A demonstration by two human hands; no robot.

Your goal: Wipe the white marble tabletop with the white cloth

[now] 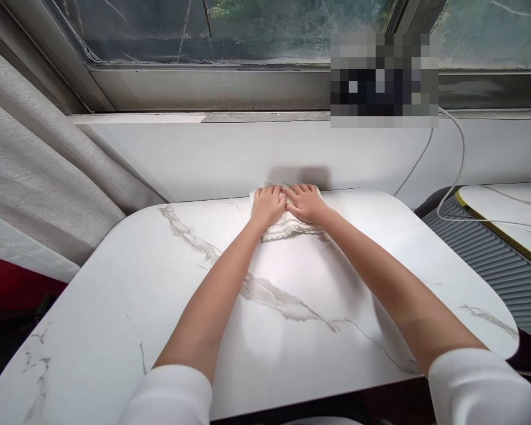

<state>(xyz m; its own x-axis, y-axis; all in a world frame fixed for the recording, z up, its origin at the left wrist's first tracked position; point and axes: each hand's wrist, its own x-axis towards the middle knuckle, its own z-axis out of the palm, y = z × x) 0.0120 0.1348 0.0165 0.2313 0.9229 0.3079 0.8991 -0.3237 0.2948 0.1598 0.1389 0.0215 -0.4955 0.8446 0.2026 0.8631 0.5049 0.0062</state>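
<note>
Marble table [115, 307] bears a white cloth [287, 227], both hands [287, 203] pressed flat together on it.

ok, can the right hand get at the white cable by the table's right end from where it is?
Probably yes: right hand lies flat on the cloth, and bare table lies between it and the cable.

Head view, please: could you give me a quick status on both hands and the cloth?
Left hand and right hand flat, side by side on white cloth. Cloth folded at far edge of marble table, near wall. Nothing else close by.
</note>
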